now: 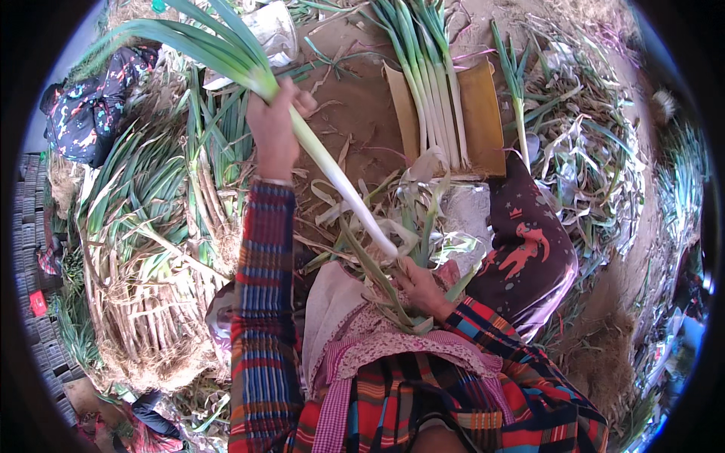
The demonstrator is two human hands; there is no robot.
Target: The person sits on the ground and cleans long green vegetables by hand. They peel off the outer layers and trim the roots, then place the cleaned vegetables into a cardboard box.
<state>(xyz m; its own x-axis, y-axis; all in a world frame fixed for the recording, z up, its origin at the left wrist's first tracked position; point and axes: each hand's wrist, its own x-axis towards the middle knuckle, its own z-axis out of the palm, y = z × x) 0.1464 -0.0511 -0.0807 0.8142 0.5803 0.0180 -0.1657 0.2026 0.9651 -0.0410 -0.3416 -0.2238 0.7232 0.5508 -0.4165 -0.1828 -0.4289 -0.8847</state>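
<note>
My left hand (277, 127) is closed around a large green onion stalk (340, 184), just below where its green leaves fan out to the upper left. The clean white root end slants down to the right and ends beside my right hand (419, 286). That hand has its fingers curled at the root end, over my lap, among loose peeled leaves (376, 274); whether it grips a leaf or the stalk's tip is hard to tell. Ahead, several peeled green onions (439, 113) lie in an open yellow-brown holder (481, 119).
Unpeeled green onions with roots (147, 306) are heaped at the left. A single green onion (520, 124) lies right of the holder, near a pile of stripped leaves (595, 170). A white bucket (277, 34) lies at the top, and a patterned dark bundle (90, 116) at upper left.
</note>
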